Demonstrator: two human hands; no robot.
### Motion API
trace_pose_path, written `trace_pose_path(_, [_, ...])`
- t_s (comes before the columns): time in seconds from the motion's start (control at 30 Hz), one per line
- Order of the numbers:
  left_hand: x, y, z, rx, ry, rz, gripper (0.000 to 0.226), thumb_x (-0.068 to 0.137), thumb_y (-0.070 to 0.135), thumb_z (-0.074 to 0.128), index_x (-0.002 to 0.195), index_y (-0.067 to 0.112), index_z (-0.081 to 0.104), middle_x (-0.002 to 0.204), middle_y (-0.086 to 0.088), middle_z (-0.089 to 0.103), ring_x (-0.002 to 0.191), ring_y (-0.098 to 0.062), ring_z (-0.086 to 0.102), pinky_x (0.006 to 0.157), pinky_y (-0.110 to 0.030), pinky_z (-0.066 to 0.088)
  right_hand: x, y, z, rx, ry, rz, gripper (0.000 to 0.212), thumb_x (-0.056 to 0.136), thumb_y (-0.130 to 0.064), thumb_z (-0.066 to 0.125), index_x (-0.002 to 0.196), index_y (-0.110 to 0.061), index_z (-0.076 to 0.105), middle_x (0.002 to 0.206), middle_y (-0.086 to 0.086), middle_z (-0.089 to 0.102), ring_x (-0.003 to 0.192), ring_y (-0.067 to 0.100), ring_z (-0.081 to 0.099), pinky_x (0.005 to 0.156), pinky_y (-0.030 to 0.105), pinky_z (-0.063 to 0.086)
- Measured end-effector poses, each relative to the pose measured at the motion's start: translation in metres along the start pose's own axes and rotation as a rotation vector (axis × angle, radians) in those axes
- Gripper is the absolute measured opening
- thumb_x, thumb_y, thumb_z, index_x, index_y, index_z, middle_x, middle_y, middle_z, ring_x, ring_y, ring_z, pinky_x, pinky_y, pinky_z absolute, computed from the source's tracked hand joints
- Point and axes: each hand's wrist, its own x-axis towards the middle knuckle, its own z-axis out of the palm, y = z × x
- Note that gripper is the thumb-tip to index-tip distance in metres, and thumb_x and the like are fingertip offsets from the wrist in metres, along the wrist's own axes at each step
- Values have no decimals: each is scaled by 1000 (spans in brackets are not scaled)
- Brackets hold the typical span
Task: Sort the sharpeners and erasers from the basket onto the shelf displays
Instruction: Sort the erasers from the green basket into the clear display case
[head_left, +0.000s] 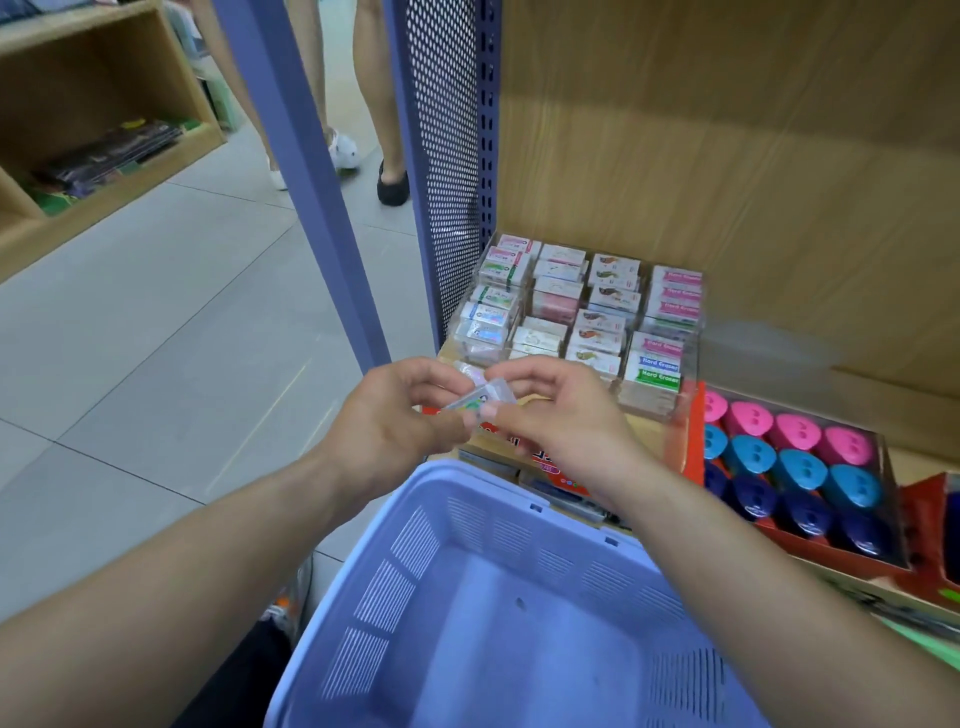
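Note:
A small wrapped eraser (480, 399) is pinched between both hands just above the far rim of the blue basket (415, 540). My left hand (387, 421) holds its left end, my right hand (556, 410) its right end. Behind them on the shelf stands a clear display box (685, 332) packed with several rows of boxed erasers. To its right, a red tray (826, 558) holds pink, light blue and dark blue sharpeners. The basket's visible floor shows nothing in it.
A purple shelf upright (311, 176) and a perforated side panel (447, 156) stand left of the display. Two people's legs (374, 93) are on the tiled floor beyond. A wooden shelf unit (104, 119) stands far left.

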Motion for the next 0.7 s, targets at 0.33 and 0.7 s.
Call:
trace_pose_path(0.33, [2, -3, 13, 22, -25, 4, 17, 81, 0, 80, 93, 8, 70, 84, -9, 71, 63, -11, 63, 60, -20, 50, -13, 6, -14, 293, -54, 155, 19, 91, 1, 66, 106, -9, 67, 93, 9, 74, 84, 22, 71, 76, 35, 59])
trace_pose_path(0.7, [13, -11, -23, 847, -30, 100, 38, 87, 40, 72, 123, 33, 62, 113, 15, 66, 106, -11, 62, 90, -27, 47, 39, 7, -25, -245, 112, 43, 14, 93, -12, 71, 107, -14, 68, 89, 8, 66, 60, 11, 62, 55, 27, 54])
